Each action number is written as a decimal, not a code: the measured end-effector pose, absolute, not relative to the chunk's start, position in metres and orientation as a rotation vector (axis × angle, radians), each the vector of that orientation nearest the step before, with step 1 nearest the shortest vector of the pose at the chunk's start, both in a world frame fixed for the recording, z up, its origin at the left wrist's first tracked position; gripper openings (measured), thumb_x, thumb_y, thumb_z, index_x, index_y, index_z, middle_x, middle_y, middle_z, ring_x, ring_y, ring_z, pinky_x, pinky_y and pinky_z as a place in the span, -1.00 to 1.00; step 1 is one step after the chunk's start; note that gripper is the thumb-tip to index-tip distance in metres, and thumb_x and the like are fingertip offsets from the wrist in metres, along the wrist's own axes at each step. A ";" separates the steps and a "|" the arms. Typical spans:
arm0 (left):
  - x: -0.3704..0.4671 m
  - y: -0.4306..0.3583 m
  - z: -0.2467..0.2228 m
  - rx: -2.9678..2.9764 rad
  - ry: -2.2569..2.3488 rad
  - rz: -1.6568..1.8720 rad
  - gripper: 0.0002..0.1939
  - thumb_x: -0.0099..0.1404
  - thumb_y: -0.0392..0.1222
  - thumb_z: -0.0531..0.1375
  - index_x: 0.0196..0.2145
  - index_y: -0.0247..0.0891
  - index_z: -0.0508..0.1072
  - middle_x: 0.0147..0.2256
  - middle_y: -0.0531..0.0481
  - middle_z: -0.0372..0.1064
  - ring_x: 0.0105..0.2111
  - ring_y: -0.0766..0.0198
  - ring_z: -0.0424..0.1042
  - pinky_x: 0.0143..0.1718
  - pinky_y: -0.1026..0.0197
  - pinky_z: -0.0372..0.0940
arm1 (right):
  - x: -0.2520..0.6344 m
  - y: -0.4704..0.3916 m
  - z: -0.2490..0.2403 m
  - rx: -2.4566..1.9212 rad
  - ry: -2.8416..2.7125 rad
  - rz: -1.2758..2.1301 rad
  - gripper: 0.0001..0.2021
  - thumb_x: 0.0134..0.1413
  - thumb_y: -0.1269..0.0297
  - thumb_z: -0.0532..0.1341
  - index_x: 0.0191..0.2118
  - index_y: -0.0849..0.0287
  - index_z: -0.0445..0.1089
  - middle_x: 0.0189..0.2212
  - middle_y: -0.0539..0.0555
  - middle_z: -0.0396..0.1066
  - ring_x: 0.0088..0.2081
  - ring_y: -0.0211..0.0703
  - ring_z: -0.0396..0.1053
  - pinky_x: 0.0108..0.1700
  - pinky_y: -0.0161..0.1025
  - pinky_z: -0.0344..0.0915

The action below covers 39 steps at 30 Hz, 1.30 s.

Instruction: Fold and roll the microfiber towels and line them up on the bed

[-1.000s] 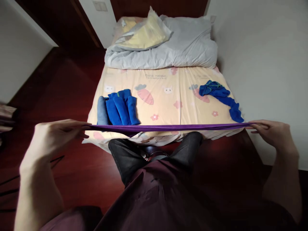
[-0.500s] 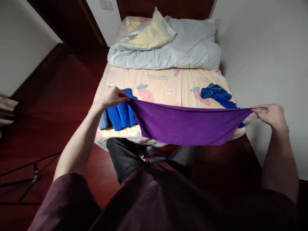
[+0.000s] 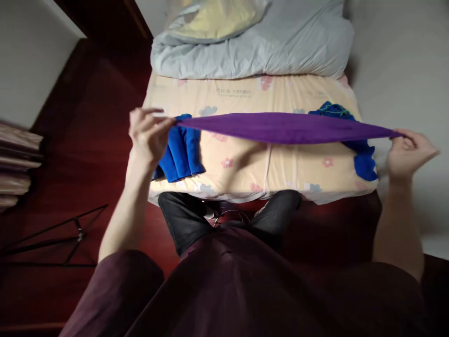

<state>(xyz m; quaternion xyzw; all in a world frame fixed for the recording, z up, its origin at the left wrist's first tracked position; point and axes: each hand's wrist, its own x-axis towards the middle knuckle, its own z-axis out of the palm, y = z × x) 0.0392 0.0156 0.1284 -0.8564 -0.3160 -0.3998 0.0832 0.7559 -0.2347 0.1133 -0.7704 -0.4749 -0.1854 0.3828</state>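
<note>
A purple towel (image 3: pixel 277 128) is stretched in the air above the bed, seen as a narrow, nearly level band. My left hand (image 3: pixel 149 133) pinches its left end, and my right hand (image 3: pixel 410 147) grips the right end, close to the wall. Below and beside my left hand lie several blue rolled or folded cloths (image 3: pixel 184 154) in a row on the bed. A crumpled blue cloth (image 3: pixel 365 161) with green edging lies at the bed's right side, partly hidden behind the towel.
The bed (image 3: pixel 245 171) has a cream printed sheet. Across its far end lies a bunched grey quilt (image 3: pixel 252 58), with a yellow item in clear plastic (image 3: pixel 224 21) on top. A black metal stand (image 3: pixel 79 234) is on the dark red floor at left, near a striped fabric edge (image 3: pixel 17 159).
Both hands have moved apart and the towel has swung up from hanging down to a taut, flatter band. My view has tilted downward.
</note>
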 end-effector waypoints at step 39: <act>0.180 -0.048 -0.075 -3.210 -1.322 -0.385 -0.48 0.56 -0.05 0.05 0.38 -0.22 0.35 0.37 -0.28 0.27 0.38 -0.11 0.24 0.40 -0.22 0.19 | 0.579 -0.192 -0.066 -2.148 -1.790 0.253 -0.46 0.35 0.22 0.19 0.40 0.08 0.34 0.39 0.18 0.30 0.45 0.37 0.06 0.42 0.38 -0.01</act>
